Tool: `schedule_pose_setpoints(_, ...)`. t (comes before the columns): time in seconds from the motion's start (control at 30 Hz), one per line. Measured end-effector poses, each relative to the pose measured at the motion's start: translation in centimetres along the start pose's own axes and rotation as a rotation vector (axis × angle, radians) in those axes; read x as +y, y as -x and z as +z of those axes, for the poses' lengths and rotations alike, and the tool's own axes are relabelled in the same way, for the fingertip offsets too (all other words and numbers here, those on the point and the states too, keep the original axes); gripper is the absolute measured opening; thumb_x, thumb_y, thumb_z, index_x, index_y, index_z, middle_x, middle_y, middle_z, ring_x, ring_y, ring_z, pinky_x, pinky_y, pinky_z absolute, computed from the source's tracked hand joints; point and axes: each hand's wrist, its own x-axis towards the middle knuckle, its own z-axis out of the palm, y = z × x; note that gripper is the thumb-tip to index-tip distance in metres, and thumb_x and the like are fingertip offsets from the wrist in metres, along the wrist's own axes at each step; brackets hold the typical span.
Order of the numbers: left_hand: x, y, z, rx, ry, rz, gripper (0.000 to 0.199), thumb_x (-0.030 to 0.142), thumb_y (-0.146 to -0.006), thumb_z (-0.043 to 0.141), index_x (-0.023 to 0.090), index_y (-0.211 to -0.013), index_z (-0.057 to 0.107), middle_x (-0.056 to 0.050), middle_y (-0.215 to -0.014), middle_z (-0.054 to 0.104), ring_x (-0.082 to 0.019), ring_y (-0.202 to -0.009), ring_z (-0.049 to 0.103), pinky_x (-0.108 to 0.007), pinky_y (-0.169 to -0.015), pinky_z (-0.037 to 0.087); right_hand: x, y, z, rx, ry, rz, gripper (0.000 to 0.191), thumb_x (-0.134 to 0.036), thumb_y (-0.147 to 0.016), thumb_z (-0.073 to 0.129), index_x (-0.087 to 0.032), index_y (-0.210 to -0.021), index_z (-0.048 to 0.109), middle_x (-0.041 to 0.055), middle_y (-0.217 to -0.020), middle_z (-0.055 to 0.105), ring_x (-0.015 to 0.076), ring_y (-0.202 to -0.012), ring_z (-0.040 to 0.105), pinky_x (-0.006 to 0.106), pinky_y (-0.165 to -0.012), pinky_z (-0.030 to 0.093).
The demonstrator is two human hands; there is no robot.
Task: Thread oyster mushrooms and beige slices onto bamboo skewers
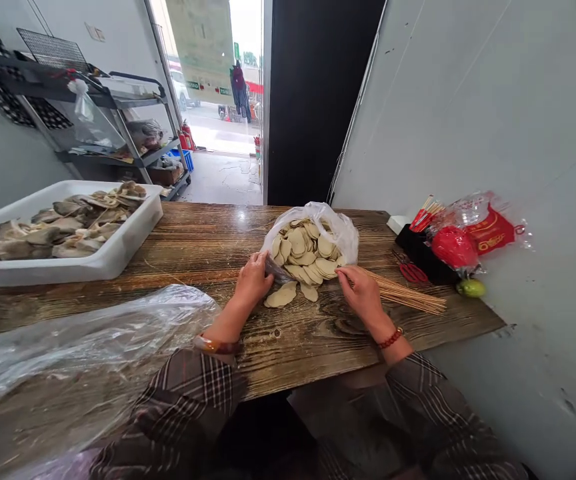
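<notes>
A clear plastic bag lies open on the wooden table, its mouth toward me. Inside it is a pile of thin, pale beige oval slices that look like sliced food. Two loose slices have spilled onto the wood in front of the mouth. My left hand is closed on the bag's near left edge, thumb against the plastic. At the opposite edge, my right hand pinches the bag's rim beside the slices. A bundle of thin wooden skewers lies just right of my right hand.
A white tray of mushrooms stands at the left. Crumpled clear plastic sheeting covers the near left table. At right are a black box, red scissors, red packaging and a green fruit near the wall.
</notes>
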Motion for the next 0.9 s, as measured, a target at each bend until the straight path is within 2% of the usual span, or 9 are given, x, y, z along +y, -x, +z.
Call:
schedule_pose_setpoints(0.1,0.0,0.0,-0.1,-0.007,0.007,0.004,0.063,0.017,-0.077,0.055,0.017,-0.139,0.044,-0.016,-0.139,0.049,-0.033,-0.125,0.053,-0.045,-0.103,0.045,-1.1,-3.1,0.4,-0.134,0.037,-0.190,0.038,-0.030,-0.100,0.038,-0.024,-0.132,0.059,0.0087,-0.132,0.063,0.0220,-0.125,0.054,0.039,-0.106,0.041)
schedule_pose_setpoints(0.17,0.0,0.1,-0.2,-0.017,0.002,0.009,0.064,0.017,-0.077,0.055,0.015,-0.140,0.043,-0.017,-0.140,0.048,-0.033,-0.126,0.052,-0.045,-0.104,0.044,-0.3,-5.5,1.3,-0.203,0.133,-0.238,0.042,-0.032,-0.098,0.042,-0.024,-0.138,0.053,0.0099,-0.142,0.054,0.0260,-0.136,0.043,0.048,-0.113,0.031)
schedule_pose_setpoints(0.23,0.0,0.2,-0.2,-0.027,-0.007,0.012,0.064,0.018,-0.078,0.055,0.014,-0.141,0.042,-0.018,-0.141,0.047,-0.033,-0.127,0.052,-0.046,-0.104,0.044,2.3,-7.5,2.4,-0.171,0.207,-0.111,0.047,-0.038,-0.097,0.045,-0.018,-0.139,0.052,0.0139,-0.148,0.048,0.0322,-0.141,0.036,0.056,-0.114,0.025)
schedule_pose_setpoints(0.33,0.0,0.3,-0.2,-0.023,-0.016,0.018,0.064,0.018,-0.078,0.056,0.016,-0.141,0.041,-0.017,-0.141,0.048,-0.033,-0.126,0.052,-0.045,-0.104,0.044,7.7,-9.0,3.8,-0.086,0.121,0.173,0.054,-0.045,-0.097,0.037,-0.010,-0.134,0.054,0.0196,-0.145,0.050,0.0310,-0.136,0.042,0.050,-0.112,0.032)
schedule_pose_setpoints(0.5,0.1,0.4,0.0,-0.019,-0.021,0.000,0.066,0.017,-0.078,0.057,0.021,-0.141,0.041,-0.015,-0.141,0.048,-0.031,-0.126,0.053,-0.045,-0.105,0.043,13.1,-8.0,5.5,-0.039,0.060,0.288,0.066,-0.048,-0.099,0.015,-0.006,-0.128,0.057,0.0235,-0.126,0.063,0.0272,-0.119,0.058,0.044,-0.101,0.045)
schedule_pose_setpoints(0.63,0.0,0.5,0.2,-0.020,0.018,-0.001,0.067,0.017,-0.077,0.059,0.020,-0.142,0.042,-0.016,-0.141,0.048,-0.033,-0.128,0.050,-0.047,-0.106,0.041,13.5,-6.9,5.4,-0.019,0.018,0.289,0.057,-0.044,-0.097,0.023,-0.008,-0.123,0.060,0.0224,-0.123,0.065,0.0285,-0.118,0.059,0.046,-0.102,0.045)
schedule_pose_setpoints(0.73,-0.4,0.2,0.5,0.002,0.117,-0.003,0.070,0.015,-0.073,0.061,0.021,-0.140,0.044,-0.014,-0.139,0.049,-0.032,-0.128,0.050,-0.046,-0.107,0.040,12.9,-6.1,3.4,0.019,0.013,0.291,0.049,-0.039,-0.094,0.033,-0.010,-0.121,0.062,0.0226,-0.125,0.064,0.0316,-0.120,0.056,0.051,-0.103,0.043)
schedule_pose_setpoints(0.8,-0.8,-0.1,0.8,0.012,0.184,0.011,0.072,0.014,-0.070,0.061,0.019,-0.139,0.045,-0.014,-0.137,0.050,-0.031,-0.129,0.049,-0.045,-0.108,0.039,11.8,-5.1,1.5,0.114,0.012,0.276,0.046,-0.035,-0.092,0.037,-0.010,-0.123,0.061,0.0208,-0.131,0.060,0.0301,-0.125,0.052,0.051,-0.107,0.040)
schedule_pose_setpoints(0.9,-1.2,-0.4,1.0,0.039,0.253,0.041,0.074,0.011,-0.067,0.060,0.014,-0.140,0.044,-0.016,-0.135,0.051,-0.030,-0.128,0.048,-0.044,-0.109,0.038,8.3,-2.7,-0.9,0.284,-0.077,0.219,0.040,-0.035,-0.093,0.042,-0.015,-0.119,0.065,0.0152,-0.121,0.067,0.0260,-0.112,0.061,0.045,-0.098,0.047)
